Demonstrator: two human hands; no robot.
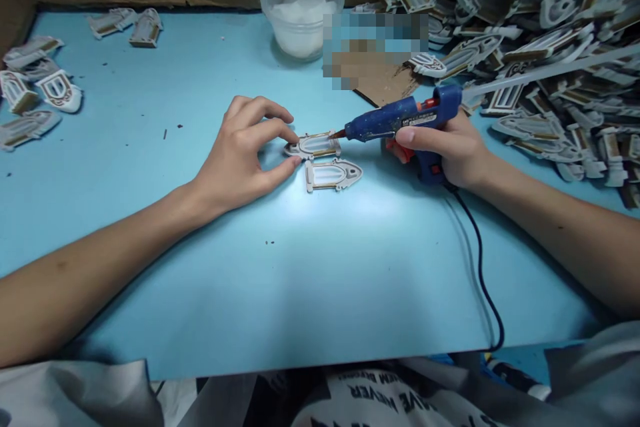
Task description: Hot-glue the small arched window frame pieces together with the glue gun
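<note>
Currently left hand (240, 153) pinching arched white piece (314, 145); right hand (440, 150) gripping blue glue gun (387, 119), nozzle (337, 135) touching piece.

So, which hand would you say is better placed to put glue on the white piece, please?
Probably the right hand: it holds the blue glue gun, with the tip right at the white piece. The left hand is gripping that piece's end, so it seems occupied.

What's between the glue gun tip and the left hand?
Head view: one white-and-gold arched piece lies there, pinched by the fingers of the left hand, with its far edge next to the tip of the glue gun.
</note>
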